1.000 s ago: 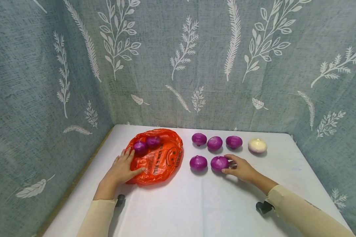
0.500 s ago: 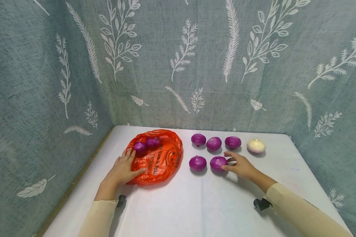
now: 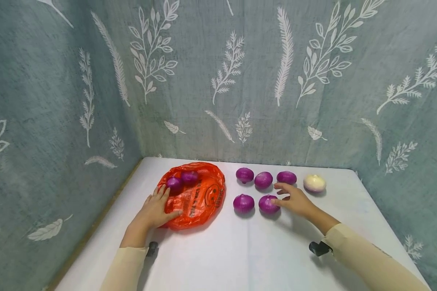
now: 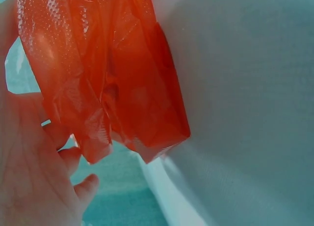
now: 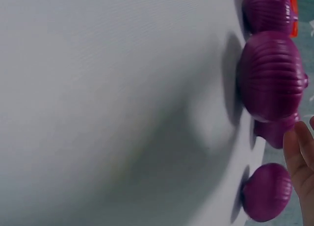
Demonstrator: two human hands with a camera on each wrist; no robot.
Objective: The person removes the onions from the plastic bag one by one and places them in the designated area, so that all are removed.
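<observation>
A red plastic bag (image 3: 196, 208) with black print and a smiling face lies at the left of the table, its edge turned up. Two purple onions sit in it, one at the left (image 3: 174, 184) and one behind (image 3: 189, 177). My left hand (image 3: 152, 212) rests at the bag's left rim, fingers spread; the left wrist view shows the bag's side (image 4: 132, 74) against it. My right hand (image 3: 296, 201) hovers over a purple onion (image 3: 268, 205), fingers parted. In the right wrist view, its fingertips (image 5: 292, 142) appear apart from the near onion (image 5: 271, 76).
Another purple onion (image 3: 243, 204) stands just left of that one. Behind are three more purple onions, at the left (image 3: 245, 175), middle (image 3: 264, 180) and right (image 3: 286, 178). A white onion (image 3: 315, 183) stands at far right. Patterned cloth walls (image 3: 189, 133) enclose the white table (image 3: 222, 258).
My right hand has risen slightly off the onion, with its fingers spreading wider. The onion itself stays in place. My left hand keeps to the bag's rim. The head view has shifted a little.
</observation>
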